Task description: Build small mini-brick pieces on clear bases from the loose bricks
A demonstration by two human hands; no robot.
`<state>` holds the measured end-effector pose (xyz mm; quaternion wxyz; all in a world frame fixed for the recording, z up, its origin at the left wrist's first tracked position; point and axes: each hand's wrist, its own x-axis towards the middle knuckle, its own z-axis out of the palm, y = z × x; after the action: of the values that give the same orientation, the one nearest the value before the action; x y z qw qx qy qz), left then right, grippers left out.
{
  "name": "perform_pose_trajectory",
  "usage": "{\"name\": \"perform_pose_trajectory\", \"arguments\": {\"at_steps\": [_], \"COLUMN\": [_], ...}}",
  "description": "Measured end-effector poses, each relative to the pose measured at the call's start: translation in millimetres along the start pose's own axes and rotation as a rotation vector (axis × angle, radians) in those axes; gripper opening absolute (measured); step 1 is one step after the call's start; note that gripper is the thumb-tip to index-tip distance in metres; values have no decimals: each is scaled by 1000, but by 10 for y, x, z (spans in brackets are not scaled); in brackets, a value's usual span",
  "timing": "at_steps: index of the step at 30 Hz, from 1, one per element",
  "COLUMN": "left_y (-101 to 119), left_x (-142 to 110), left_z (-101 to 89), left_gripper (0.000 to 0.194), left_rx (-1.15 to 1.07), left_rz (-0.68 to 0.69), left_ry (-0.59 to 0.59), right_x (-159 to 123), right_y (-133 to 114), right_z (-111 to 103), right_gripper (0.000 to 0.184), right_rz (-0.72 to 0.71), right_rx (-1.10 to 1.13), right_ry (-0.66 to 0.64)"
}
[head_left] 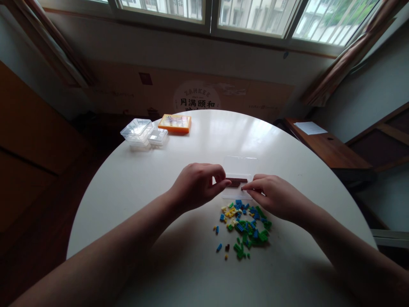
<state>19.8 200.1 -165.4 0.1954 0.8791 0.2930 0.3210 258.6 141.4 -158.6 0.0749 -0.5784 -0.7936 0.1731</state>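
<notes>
A shallow clear plastic case (pixel 228 196) lies on the table with its transparent lid (pixel 240 158) folded back. Rows of small dark brown toy bricks (pixel 236 181) line up inside it. My left hand (pixel 201 183) is curled at the case's left side, thumb and forefinger closed close to the ends of the rows; anything between them is hidden. From the right, my right hand (pixel 275 196) reaches over the case with a tiny brown brick (pixel 242 189) at its pinched fingertips. Just in front lies a loose pile of blue, green, yellow and cream bricks (pixel 246 226).
Stray bricks, including a brown one (pixel 227 247), lie nearer me. Clear plastic containers (pixel 137 130) and an orange box (pixel 174 123) stand at the back left of the round white table (pixel 128 204). A wooden desk (pixel 326 147) with white paper (pixel 310 128) is beyond, right.
</notes>
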Motion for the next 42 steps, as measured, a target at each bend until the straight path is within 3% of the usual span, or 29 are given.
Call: {"name": "perform_pose_trajectory", "arguments": {"at_steps": [14,25,42], "left_y": [-19,-19,-20], "left_x": [19,15,15], "left_z": [27,18,14], "left_gripper": [16,16,16], "left_rx": [28,47,46], "left_rz": [-57,-48,-40], "left_ry": [-89,-100,-109], "right_x": [-17,2,5], "right_y": [80,49,36], "right_z": [3,95,106], "right_gripper": [33,34,33], "right_rz": [-82,-2,-2], "right_rx": [-62,-5,83], "right_ry": [65,82,68]}}
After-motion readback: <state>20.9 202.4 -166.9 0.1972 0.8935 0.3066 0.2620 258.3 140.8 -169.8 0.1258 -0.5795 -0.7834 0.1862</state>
